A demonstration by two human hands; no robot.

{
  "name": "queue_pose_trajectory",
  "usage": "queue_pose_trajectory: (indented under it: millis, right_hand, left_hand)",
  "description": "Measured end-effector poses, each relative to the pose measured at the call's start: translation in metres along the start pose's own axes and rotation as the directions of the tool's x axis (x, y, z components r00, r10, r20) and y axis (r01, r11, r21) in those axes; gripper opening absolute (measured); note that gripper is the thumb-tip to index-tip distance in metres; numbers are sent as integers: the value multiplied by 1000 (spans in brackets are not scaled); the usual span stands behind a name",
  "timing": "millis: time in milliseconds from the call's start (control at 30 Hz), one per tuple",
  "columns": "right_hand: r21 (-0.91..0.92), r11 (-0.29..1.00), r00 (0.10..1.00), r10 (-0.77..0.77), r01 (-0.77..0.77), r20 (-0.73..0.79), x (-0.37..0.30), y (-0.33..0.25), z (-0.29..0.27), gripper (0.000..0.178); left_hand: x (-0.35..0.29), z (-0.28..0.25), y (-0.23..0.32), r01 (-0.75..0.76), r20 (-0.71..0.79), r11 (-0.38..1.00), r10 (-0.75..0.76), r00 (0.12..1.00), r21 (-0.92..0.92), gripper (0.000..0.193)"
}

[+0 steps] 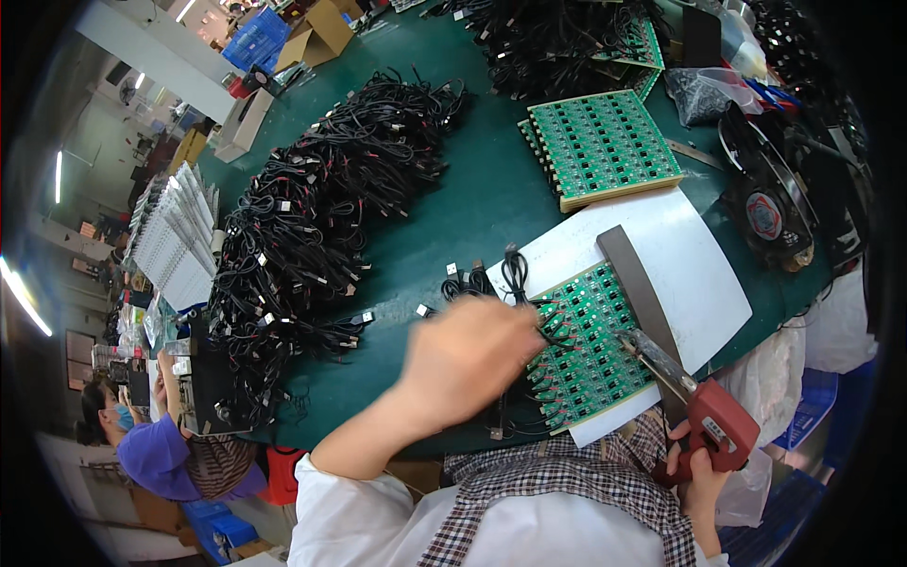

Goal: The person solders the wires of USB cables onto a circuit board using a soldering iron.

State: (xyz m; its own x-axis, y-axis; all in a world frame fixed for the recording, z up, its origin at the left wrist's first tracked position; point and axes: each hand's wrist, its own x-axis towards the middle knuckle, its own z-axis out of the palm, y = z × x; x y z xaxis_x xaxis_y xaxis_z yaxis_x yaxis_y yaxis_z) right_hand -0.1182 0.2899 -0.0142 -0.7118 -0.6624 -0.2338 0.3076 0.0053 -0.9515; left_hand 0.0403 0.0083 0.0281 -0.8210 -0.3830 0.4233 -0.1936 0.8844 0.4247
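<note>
My left hand [472, 354], blurred by motion, is curled closed over the left edge of a green circuit board panel [600, 331]. What its fingers pinch is hidden. Black USB cables [515, 269] lie around that hand, and several have their thin wire ends along the panel's left edge. My right hand [694, 463] is wrapped round the handle of a red soldering gun [723, 425]. The gun's metal tip points left, over the right part of the panel. A dark bar [642, 293] runs along the panel's right side, on a white sheet [704, 274].
A large heap of black cables [302, 208] covers the left of the green table [449, 208]. Stacked circuit boards [605, 142] stand beyond the sheet, with more cables and boards behind. A black fan [765, 213] stands at right. Another person [170, 458] sits at far left.
</note>
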Motion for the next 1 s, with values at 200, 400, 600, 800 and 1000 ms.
queue_pose_trajectory:
  millis: [200,400,600,800,1000]
  right_hand:
    - [-7,1000,999,-9,9,45,-2,-3,3,59]
    - [2,1000,999,-20,20,41,-3,-2,3,60]
    - [20,999,999,-33,33,30,-2,-4,3,59]
    - [41,999,999,16,-17,28,1,-8,6,60]
    - [32,998,998,62,-63,22,4,-12,11,65]
  left_hand:
    - [4,-40,-131,538,-520,655,-249,817,531,18]
    - [6,-39,-138,708,-512,584,-498,699,398,16]
    - [1,-54,-114,535,-355,765,-642,680,-359,14]
    - [24,-40,-52,430,-171,717,-600,782,-549,10]
    - [19,14,-5,-247,-15,969,247,969,8,23]
